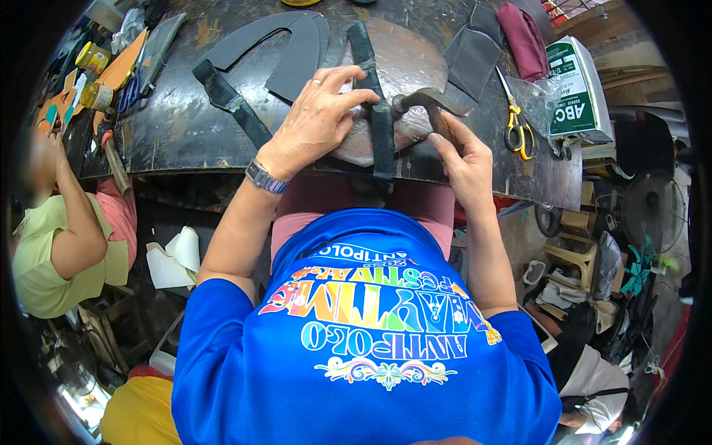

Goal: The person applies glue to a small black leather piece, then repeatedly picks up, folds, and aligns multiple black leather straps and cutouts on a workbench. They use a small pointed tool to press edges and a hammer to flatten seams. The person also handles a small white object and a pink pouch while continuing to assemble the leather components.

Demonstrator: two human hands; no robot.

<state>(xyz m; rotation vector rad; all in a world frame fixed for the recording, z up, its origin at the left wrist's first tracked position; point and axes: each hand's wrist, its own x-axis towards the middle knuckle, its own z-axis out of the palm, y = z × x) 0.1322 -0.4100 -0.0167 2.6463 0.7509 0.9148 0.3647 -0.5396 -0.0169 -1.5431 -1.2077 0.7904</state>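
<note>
A long black strap [382, 133] lies across a smooth, rounded stone slab [419, 59] on the dark worktable, its near end hanging past the table edge. My left hand [322, 111] has thumb and index finger on the strap's left edge, gripping it near the middle. In my right hand [463, 156] is a hammer [426, 100], held by its handle with the metal head low over the slab, just right of the strap. A second black strap [233, 104] rests on the table to the left. Dark grey cut sheets [300, 55] lie behind my left hand.
Right of the slab are yellow-and-black scissors [517, 126], more dark sheets [475, 52], a maroon pouch [523, 41] and a white-green box [578, 89]. At left are jars [96, 96], blue-handled scissors [130, 93], another hammer [115, 159] and a seated person [74, 237].
</note>
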